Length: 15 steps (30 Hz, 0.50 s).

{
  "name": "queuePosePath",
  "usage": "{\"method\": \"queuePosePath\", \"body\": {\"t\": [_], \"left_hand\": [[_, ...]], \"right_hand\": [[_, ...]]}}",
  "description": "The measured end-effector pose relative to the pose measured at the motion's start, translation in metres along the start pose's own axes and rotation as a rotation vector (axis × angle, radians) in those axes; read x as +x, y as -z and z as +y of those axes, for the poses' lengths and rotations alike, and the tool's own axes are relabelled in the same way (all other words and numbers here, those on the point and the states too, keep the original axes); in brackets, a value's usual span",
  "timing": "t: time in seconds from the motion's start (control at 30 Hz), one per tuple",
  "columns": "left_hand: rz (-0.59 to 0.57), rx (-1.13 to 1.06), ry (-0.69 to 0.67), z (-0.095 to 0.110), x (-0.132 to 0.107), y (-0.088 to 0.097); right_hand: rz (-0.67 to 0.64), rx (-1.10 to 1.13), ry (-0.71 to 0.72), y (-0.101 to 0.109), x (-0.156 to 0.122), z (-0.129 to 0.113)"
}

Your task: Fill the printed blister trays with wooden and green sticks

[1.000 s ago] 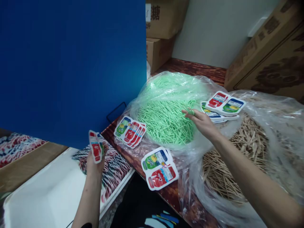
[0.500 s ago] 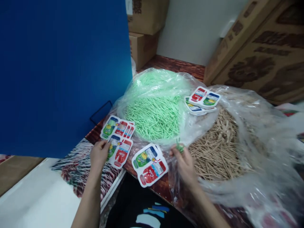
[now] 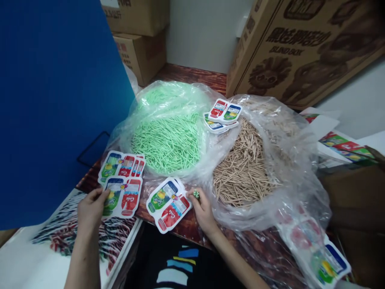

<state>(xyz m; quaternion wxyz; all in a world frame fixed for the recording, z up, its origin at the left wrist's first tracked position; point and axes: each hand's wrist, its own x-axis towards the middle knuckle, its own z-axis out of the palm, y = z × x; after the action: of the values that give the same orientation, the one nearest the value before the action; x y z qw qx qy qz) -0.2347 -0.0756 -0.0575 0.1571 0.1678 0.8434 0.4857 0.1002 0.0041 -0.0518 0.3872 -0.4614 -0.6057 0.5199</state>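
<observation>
My left hand (image 3: 90, 208) grips the left edge of a printed bottle-shaped card (image 3: 122, 196) lying at the table's front edge. My right hand (image 3: 203, 208) is closed on a small bunch of green sticks (image 3: 196, 194), held beside a second stack of cards (image 3: 168, 204). Behind them, an open plastic bag holds a heap of green sticks (image 3: 167, 140), and another bag holds tan wooden sticks (image 3: 245, 168). A further stack of cards (image 3: 122, 165) lies just behind the one in my left hand.
A blue board (image 3: 54, 100) stands at the left. More cards (image 3: 222, 114) rest on the bags at the back, and others (image 3: 326, 261) lie under plastic at the front right. Cardboard boxes (image 3: 300, 44) line the back. A white tray (image 3: 45, 257) with a striped print sits at the lower left.
My right hand came back from the green heap with a few green sticks to the table's front edge. My left hand lowered its card onto the table. The view swung right.
</observation>
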Motion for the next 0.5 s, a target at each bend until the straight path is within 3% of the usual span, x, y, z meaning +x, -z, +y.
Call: {"method": "queuePosePath", "body": {"t": [0.1,0.23,0.27,0.33,0.5], "left_hand": [[0.041,-0.105,0.179,0.016,-0.007,0.011],[0.096,-0.325,0.151,0.057,-0.016,0.009],[0.092,-0.388,0.111,0.070,-0.017,0.001],[-0.024,-0.494,0.041,0.097,-0.019,-0.021],[-0.325,-0.738,-0.249,0.152,-0.021,-0.095]], "right_hand": [[-0.006,0.007,0.026,0.002,-0.003,-0.002],[-0.024,0.007,0.030,0.002,-0.003,-0.001],[-0.021,0.006,0.029,0.002,-0.003,0.000],[-0.003,0.012,0.026,0.001,-0.003,0.002],[-0.013,0.026,0.035,0.003,-0.004,0.003]]}}
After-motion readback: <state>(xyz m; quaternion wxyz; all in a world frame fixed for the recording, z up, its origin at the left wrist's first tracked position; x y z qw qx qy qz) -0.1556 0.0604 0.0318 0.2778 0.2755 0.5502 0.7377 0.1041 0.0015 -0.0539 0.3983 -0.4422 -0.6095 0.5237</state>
